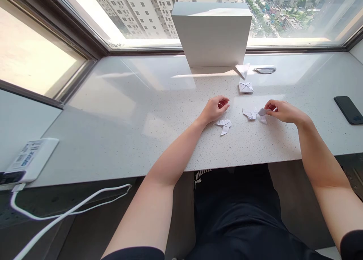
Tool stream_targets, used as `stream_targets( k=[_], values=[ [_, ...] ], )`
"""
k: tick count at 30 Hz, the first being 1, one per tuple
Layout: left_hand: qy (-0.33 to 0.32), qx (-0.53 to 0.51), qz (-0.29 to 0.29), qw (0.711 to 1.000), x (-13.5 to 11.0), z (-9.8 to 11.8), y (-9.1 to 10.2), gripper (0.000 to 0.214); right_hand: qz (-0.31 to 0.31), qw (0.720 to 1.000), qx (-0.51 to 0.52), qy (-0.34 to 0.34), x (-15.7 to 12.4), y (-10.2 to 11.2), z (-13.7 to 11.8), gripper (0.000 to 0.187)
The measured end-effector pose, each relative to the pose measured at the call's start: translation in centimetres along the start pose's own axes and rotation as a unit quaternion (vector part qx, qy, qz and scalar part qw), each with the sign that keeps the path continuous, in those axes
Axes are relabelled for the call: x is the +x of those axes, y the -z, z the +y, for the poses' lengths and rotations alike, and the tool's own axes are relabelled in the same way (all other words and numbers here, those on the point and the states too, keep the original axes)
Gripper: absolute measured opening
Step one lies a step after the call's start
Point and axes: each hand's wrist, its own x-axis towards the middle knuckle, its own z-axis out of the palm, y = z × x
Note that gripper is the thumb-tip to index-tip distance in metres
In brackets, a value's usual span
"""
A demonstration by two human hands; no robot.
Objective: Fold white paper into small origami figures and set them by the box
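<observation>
- The left hand (216,109) is loosely curled and holds nothing; it hangs just above a folded white paper piece (224,126), which lies at its 5 o'clock on the speckled stone table (176,148).
- The right hand (285,112) is pinching a folded paper module (262,116) between its fingertips, at the hand's 9 o'clock.
- A small folded paper piece (249,114) lies at that module's 9 o'clock, very near it, between the hands.
- At 12 o'clock from the small piece sits a square folded paper unit (245,87).
- Beyond that, a pointed paper piece (242,70) stands just beside the white box (211,35), with a flat folded paper strip (264,70) at its 3 o'clock.
- A black smartphone (348,109) lies at the table's 3 o'clock side.
- A white labelled device (30,160) sits at 8 o'clock, with a white cable (70,207) hanging below the table.
</observation>
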Motion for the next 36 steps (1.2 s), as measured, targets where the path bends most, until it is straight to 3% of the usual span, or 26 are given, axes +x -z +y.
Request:
stream_targets(
  k=[3, 5, 9, 14, 21, 26, 31, 33, 36],
  values=[
    [0.002, -0.016, -0.002, 1.0, 0.0, -0.2, 0.0, 0.019, -0.005, 0.999, 0.042, 0.005, 0.8, 1.4, -1.8, 0.051],
    [0.013, -0.049, -0.002, 0.999, 0.1, -0.4, 0.0, 0.031, 0.017, 0.996, 0.085, 0.028, 1.9, 1.0, -3.4, 0.053],
    [0.037, -0.107, 0.012, 0.993, 0.2, -0.7, -0.1, 0.063, 0.059, 0.97, 0.203, 0.122, 5.6, -3.4, -7.1, 0.043],
    [0.007, -0.084, -0.008, 0.996, 0.1, -0.5, 0.1, 0.054, 0.053, 0.957, 0.236, 0.162, 8.7, -9.2, -9.6, 0.039],
    [0.0, -0.07, -0.008, 0.998, -0.1, -0.5, 0.1, 0.058, 0.054, 0.924, 0.342, 0.16, 7.6, -10.8, -9.4, 0.069],
    [0.02, -0.112, -0.008, 0.993, 0.3, -1.2, 0.0, 0.042, 0.053, 0.927, 0.33, 0.169, 6.9, -10.7, -9.3, 0.072],
    [0.017, -0.108, 0.013, 0.994, 0.4, -1.5, 0.2, 0.046, 0.047, 0.96, 0.203, 0.185, 6.0, -7.4, -7.9, 0.039],
    [0.015, -0.107, 0.028, 0.994, 0.4, -1.6, 0.3, 0.048, 0.012, 0.98, 0.123, 0.157, 5.4, -5.3, -7.0, 0.032],
    [0.013, -0.114, 0.043, 0.992, 0.2, -1.7, 0.2, 0.05, -0.084, 0.992, 0.029, 0.089, 4.6, -2.5, -6.0, 0.044]
  ],
)
